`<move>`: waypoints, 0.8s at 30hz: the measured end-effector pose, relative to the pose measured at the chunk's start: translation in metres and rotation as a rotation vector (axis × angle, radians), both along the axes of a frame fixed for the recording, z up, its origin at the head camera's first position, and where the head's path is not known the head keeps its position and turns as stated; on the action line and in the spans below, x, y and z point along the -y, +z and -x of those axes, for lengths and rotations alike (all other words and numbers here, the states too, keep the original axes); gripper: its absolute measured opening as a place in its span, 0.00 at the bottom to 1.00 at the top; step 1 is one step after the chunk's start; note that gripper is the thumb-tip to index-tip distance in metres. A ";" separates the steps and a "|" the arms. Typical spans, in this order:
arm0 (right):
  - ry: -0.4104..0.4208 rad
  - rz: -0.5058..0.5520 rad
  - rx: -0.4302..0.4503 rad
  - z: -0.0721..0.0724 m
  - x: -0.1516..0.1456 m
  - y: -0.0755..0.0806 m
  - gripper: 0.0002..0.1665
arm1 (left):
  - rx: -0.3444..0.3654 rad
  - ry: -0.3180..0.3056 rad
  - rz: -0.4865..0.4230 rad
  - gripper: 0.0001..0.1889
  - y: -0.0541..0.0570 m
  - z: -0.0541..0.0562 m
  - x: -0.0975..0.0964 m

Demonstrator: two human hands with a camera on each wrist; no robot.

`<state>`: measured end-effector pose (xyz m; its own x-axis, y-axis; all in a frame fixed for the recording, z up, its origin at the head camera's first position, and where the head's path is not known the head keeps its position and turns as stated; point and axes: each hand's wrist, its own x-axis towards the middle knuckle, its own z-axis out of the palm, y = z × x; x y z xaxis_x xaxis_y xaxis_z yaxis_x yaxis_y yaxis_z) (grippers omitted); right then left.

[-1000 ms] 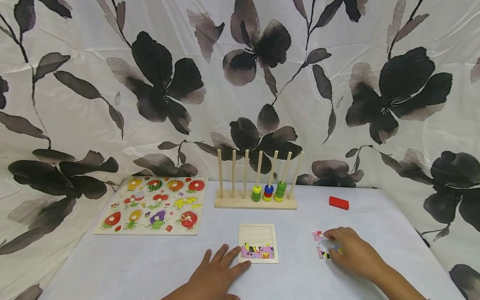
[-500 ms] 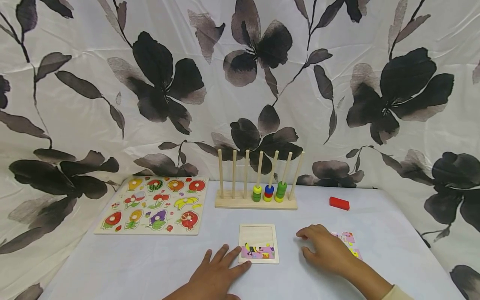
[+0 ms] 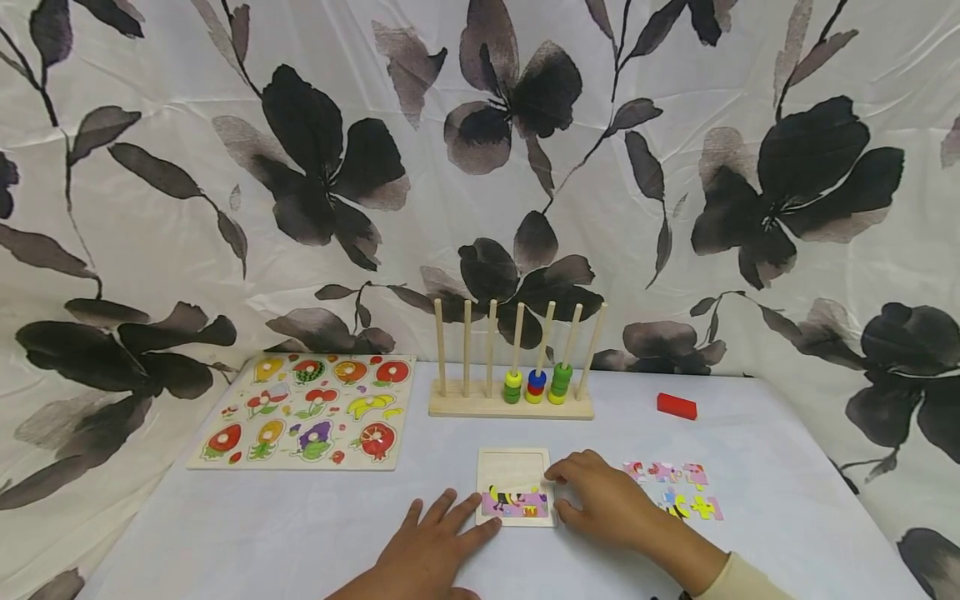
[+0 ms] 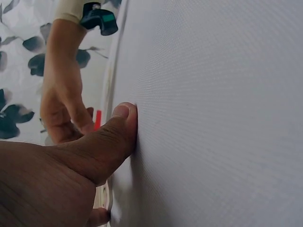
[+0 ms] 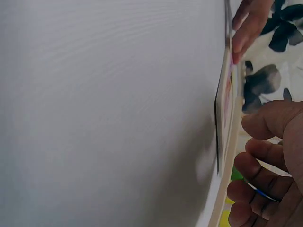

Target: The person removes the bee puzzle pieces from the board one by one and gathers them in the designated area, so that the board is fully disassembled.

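A small wooden puzzle tray point(image 3: 513, 467) lies mid-table, its lower part filled with pink jigsaw pieces point(image 3: 517, 504) showing a bee picture. My left hand point(image 3: 431, 546) rests spread on the cloth, index finger and thumb at the tray's left and lower edges. At its right edge is my right hand point(image 3: 611, 504), index fingertip overlapping the frame. In the right wrist view its thumb and loosely bent fingers point(image 5: 246, 191) stand apart, with no piece visible between them. Loose jigsaw pieces point(image 3: 703, 507) lie in two rows right of this hand, which overlaps their near end.
A fruit peg puzzle board point(image 3: 307, 408) lies at the back left. Behind the tray stands a wooden stand point(image 3: 510, 406) with upright pegs, some carrying coloured rings. A red block point(image 3: 677, 406) lies at the back right, before a floral cloth backdrop point(image 3: 480, 167).
My right hand has moved left from the loose pieces to the right edge of the tray, uncovering most of the two rows. My left hand has stayed in place.
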<state>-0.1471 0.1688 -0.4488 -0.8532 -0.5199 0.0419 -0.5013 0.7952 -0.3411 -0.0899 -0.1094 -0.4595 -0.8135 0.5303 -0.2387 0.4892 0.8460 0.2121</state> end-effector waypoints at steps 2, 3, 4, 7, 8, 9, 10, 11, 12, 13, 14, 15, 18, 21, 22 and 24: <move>0.014 0.011 -0.001 0.001 0.006 0.000 0.18 | -0.006 -0.002 -0.001 0.42 -0.001 0.000 0.000; 0.020 0.016 0.000 0.002 0.008 -0.001 0.18 | -0.007 -0.003 -0.002 0.42 -0.001 0.000 0.000; 0.027 0.020 -0.002 0.002 0.011 -0.001 0.18 | -0.012 -0.005 -0.003 0.42 -0.001 0.000 0.000; 0.047 0.036 -0.005 0.004 0.018 -0.001 0.18 | -0.019 -0.009 -0.004 0.42 -0.002 0.000 0.000; 0.052 0.035 -0.005 0.004 0.021 -0.001 0.18 | -0.022 -0.010 -0.004 0.42 -0.002 0.000 0.001; 0.059 0.036 -0.008 0.005 0.023 -0.001 0.18 | -0.024 -0.011 -0.003 0.42 -0.002 0.000 0.001; 0.066 0.038 -0.009 0.005 0.025 -0.002 0.18 | -0.026 -0.012 -0.003 0.42 -0.002 0.000 0.001; 0.073 0.041 -0.010 0.006 0.028 -0.002 0.18 | -0.024 -0.011 -0.003 0.42 -0.002 0.000 0.001; 0.081 0.045 -0.011 0.006 0.030 -0.002 0.17 | -0.022 -0.010 -0.003 0.42 -0.002 0.000 0.001; 0.088 0.050 -0.011 0.007 0.032 -0.001 0.17 | -0.022 -0.011 -0.004 0.42 -0.002 0.000 0.001; 0.096 0.055 -0.013 0.007 0.034 -0.001 0.17 | -0.020 -0.010 -0.004 0.42 -0.002 0.000 0.001; 0.105 0.060 -0.014 0.007 0.036 -0.001 0.17 | -0.017 -0.009 -0.005 0.42 -0.002 0.001 0.001; 0.127 0.062 -0.018 0.008 0.042 -0.001 0.18 | -0.011 -0.008 -0.006 0.42 -0.001 0.001 0.001; 0.140 0.054 -0.017 0.009 0.047 -0.002 0.19 | -0.007 -0.007 -0.006 0.42 -0.001 0.001 0.001; 0.142 0.054 -0.013 0.009 0.049 -0.003 0.19 | -0.005 -0.005 -0.006 0.42 0.000 0.001 0.000; 0.140 0.051 -0.004 0.009 0.052 -0.003 0.19 | -0.004 -0.004 -0.003 0.42 0.000 0.001 0.000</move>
